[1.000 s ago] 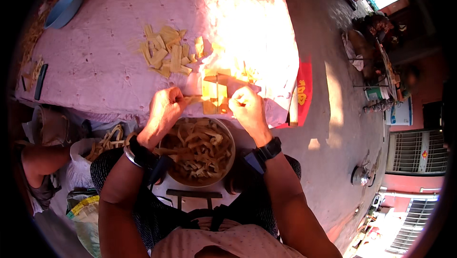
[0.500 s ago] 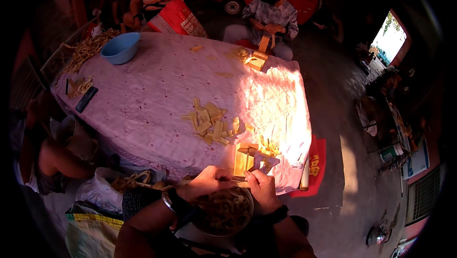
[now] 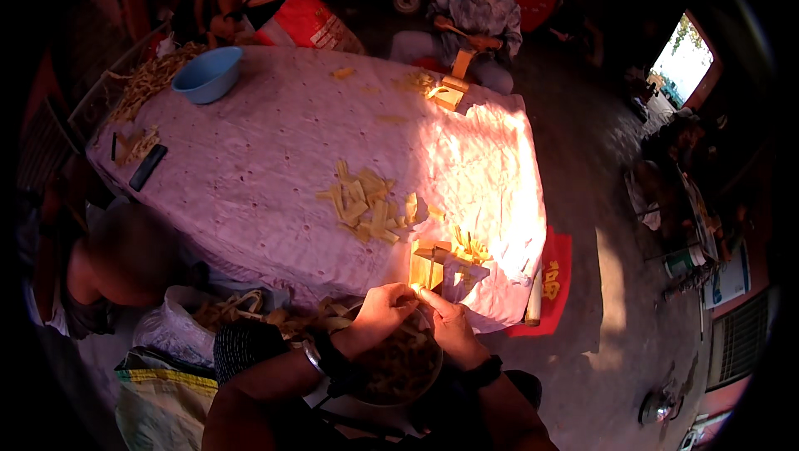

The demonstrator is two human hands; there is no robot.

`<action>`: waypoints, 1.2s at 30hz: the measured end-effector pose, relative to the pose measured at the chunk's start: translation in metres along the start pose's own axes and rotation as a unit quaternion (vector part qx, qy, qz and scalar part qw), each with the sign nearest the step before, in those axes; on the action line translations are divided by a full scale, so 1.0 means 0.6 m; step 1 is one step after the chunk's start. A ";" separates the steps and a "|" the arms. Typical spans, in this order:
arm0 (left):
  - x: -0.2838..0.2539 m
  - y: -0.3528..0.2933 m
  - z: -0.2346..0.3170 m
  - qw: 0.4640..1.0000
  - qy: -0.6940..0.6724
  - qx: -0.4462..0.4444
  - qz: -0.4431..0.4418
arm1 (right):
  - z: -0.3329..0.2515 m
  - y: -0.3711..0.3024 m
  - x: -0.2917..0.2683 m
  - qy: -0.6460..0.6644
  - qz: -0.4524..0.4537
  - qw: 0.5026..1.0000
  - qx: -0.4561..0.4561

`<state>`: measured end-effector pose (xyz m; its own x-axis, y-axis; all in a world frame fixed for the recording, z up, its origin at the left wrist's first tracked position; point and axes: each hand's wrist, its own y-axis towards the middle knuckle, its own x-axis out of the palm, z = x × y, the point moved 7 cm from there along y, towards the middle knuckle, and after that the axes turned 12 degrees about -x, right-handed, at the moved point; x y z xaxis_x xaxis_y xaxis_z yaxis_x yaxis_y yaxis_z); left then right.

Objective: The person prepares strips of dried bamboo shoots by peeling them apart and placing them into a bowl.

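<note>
My left hand (image 3: 384, 311) and my right hand (image 3: 450, 328) meet at the table's near edge, fingers closed together in a pinch. Between the fingertips shows a small bit of a pale yellow strip (image 3: 416, 288); most of it is hidden. Just beyond the fingers stands a wooden block (image 3: 422, 269) with a dark crosspiece on it, and thin yellow shavings (image 3: 471, 246) lie beside it. Farther up the table is a loose pile of flat yellow pieces (image 3: 364, 204). Below my wrists sits a round bowl (image 3: 436, 374) holding many similar strips, partly covered by my arms.
A pink cloth covers the table (image 3: 275, 143). On it are a blue basin (image 3: 207, 75), a dark flat object (image 3: 148, 167) and a second wooden block (image 3: 449, 96). Co-workers sit at the far side and left. Sacks (image 3: 171, 334) lie at lower left, a red mat (image 3: 555, 280) at right.
Both my hands have moved up and forward with the strip, closer to the wooden block. The co-worker across the table has raised a strip away from the far block.
</note>
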<state>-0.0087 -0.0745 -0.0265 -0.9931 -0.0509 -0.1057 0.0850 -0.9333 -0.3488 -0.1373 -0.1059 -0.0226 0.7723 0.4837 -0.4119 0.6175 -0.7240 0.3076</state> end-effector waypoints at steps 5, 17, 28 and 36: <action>-0.004 -0.012 0.026 0.988 0.128 0.054 0.069 | 0.011 -0.015 0.033 0.178 -0.085 0.969 0.150; 0.005 0.001 -0.002 0.894 -0.412 -0.101 -0.143 | 0.014 -0.020 0.004 0.173 0.061 0.975 0.128; 0.012 -0.013 -0.048 0.947 -0.240 -0.171 -0.128 | -0.002 -0.011 0.009 0.178 -0.013 0.983 0.042; -0.001 -0.018 -0.024 0.970 -0.212 -0.070 -0.096 | -0.001 -0.008 0.018 0.115 0.035 0.992 0.048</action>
<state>-0.0079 -0.0591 -0.0357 -0.9335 -0.0508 0.3549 -0.1232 -0.8841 -0.4507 -0.1316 -0.0968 -0.0281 0.8336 0.5215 -0.1824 0.5521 -0.7984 0.2403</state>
